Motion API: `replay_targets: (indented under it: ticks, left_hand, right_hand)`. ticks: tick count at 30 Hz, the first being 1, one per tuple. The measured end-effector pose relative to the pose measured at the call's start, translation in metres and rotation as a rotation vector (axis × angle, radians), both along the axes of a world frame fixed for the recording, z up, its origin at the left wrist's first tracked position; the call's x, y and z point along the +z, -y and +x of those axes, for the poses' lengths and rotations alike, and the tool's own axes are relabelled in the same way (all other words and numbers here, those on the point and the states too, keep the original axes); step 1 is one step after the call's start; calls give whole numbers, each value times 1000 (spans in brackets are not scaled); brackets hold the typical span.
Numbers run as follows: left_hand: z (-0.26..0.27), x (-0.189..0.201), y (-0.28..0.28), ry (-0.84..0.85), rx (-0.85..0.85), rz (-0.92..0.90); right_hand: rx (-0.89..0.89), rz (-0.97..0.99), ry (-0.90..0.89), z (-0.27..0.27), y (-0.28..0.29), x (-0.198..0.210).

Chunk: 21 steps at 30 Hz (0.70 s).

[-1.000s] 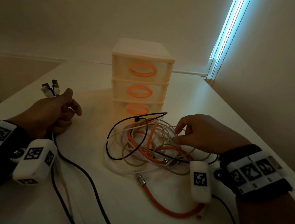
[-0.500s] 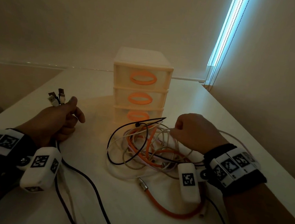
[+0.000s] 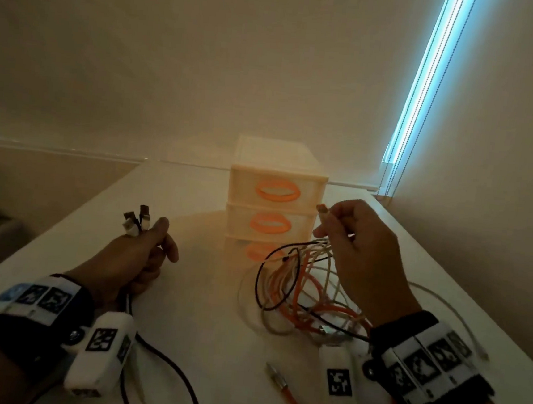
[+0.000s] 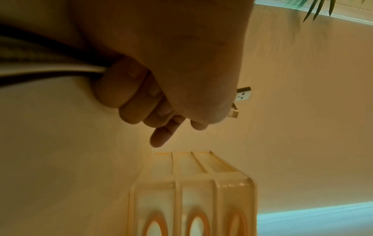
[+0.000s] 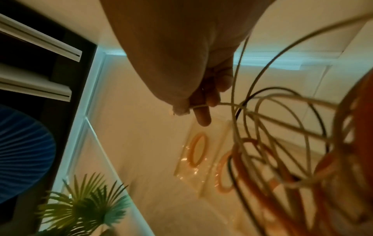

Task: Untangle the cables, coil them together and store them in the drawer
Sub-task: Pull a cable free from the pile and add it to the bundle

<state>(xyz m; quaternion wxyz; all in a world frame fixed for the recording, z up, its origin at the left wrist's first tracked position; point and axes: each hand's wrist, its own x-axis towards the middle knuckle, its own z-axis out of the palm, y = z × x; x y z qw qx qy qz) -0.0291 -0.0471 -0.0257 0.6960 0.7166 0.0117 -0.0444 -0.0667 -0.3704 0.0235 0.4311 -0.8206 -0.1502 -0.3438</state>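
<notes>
A tangle of orange, black and beige cables (image 3: 302,288) lies on the white table in front of a small three-drawer unit (image 3: 274,209) with orange handles. My right hand (image 3: 349,238) is raised above the tangle and pinches a beige cable (image 5: 222,103) near its plug end (image 3: 322,209), pulling loops up with it. My left hand (image 3: 138,255) is curled round a bundle of cable ends, its USB plugs (image 3: 136,219) sticking up past the thumb; black and white leads trail back under the wrist (image 4: 50,63). All drawers look closed.
A loose orange cable end with a metal plug (image 3: 278,378) lies near the front. A thin pale cable (image 3: 448,314) arcs along the right table edge. The wall and a window blind (image 3: 423,86) stand at the right; a plant (image 5: 84,204) shows in the right wrist view.
My right hand has risen from the cable pile, lifting a beige cable end and dragging loops upward toward the drawers. The left hand keeps its bundle, nearly still.
</notes>
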Motion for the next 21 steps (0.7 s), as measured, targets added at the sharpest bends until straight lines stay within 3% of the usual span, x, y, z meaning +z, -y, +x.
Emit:
replay_targets:
  ticks: [4,8,13,17,21]
  left_hand:
    - [-24,23,26,198,-108,-81]
    - [-48,30,59,336,-175,-83]
    - [-52,25,71,283,-204,-61]
    - [-48,24,71,246,-185,-170]
    - [-40,26,65,188,-122,-393]
  right_hand:
    - [129,154,-58,-4,-38,5]
    - [131,32,-37,-6,-74,-9]
    - [146,-7,-21,-10,-97,-15]
    - [229,49,-63,-11,-104,-24]
    - [221,-97,-209,-1,-88,-38]
